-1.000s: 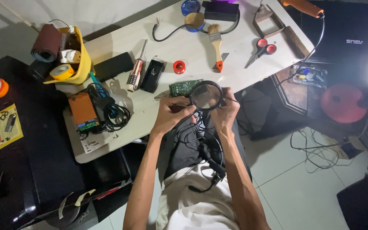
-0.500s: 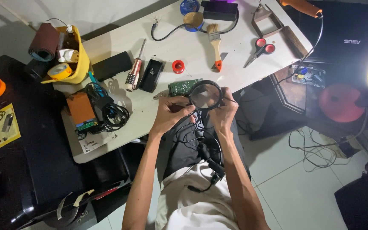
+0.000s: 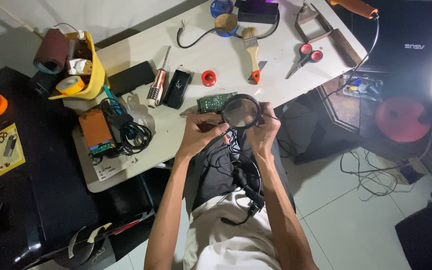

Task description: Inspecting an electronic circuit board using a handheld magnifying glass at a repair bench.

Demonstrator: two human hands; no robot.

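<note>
Both hands, left hand [image 3: 201, 136] and right hand [image 3: 262, 134], grip the magnifying glass [image 3: 241, 112] at the table [image 3: 186, 40] edge.

Round black-rimmed magnifying glass [image 3: 241, 111]: glossy lens. Green circuit board [image 3: 216, 101] at its 10 o'clock: matt. Pale smooth worktop [image 3: 186, 55]; wooden-handled brush [image 3: 251, 47].

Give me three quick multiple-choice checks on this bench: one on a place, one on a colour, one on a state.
1. Where is the green circuit board?
A. in the yellow bin
B. on the white table, just beyond the magnifier
C. on the floor

2. What colour are the scissors' handles?
A. red
B. blue
C. black

3. What are both hands doing?
A. resting flat
B. holding the round magnifier between them
C. gripping the paintbrush

Answers:
1 B, it lies beside the lens rim.
2 A, the loops are red.
3 B, left hand and right hand flank the lens.
</note>
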